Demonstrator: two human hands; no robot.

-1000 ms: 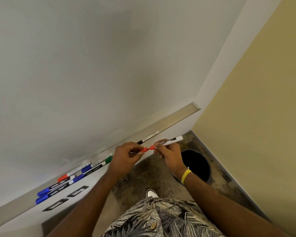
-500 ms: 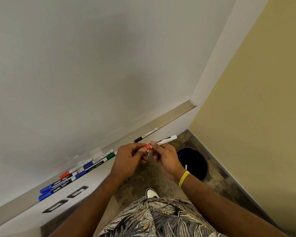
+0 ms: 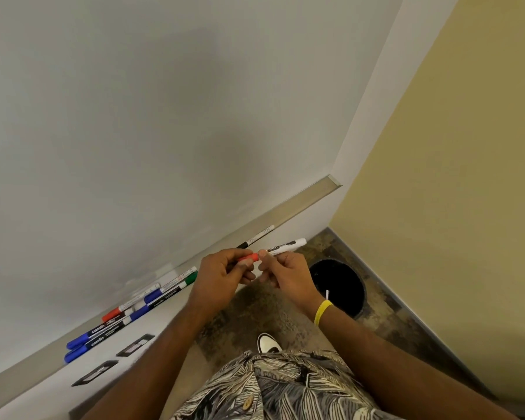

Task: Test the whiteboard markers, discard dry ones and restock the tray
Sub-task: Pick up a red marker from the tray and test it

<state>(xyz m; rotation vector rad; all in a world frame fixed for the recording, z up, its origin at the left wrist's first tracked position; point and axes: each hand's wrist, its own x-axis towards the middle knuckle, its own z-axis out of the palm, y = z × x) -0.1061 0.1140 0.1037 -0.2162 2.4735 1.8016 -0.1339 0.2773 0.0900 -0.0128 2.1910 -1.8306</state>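
My right hand (image 3: 281, 269) pinches a white-barrelled red marker (image 3: 285, 246) in front of the whiteboard tray (image 3: 300, 209). My left hand (image 3: 222, 275) grips its red cap (image 3: 249, 257), which sits against the barrel's end. A black marker (image 3: 255, 237) lies in the tray just behind my hands. Several markers, blue, red and green (image 3: 140, 304), lie in the tray to the left. The large whiteboard (image 3: 164, 116) fills the upper view.
A black round bin (image 3: 337, 286) stands on the floor below my right hand, in the corner by the yellow wall (image 3: 467, 207), with a white stick-like item inside. Two dark wall plates (image 3: 135, 344) sit under the tray. My shoe (image 3: 269, 344) shows on the mottled floor.
The red cap and the barrel have come together: the gap showing the red tip a second ago has closed. Both hands stayed in place before the tray.
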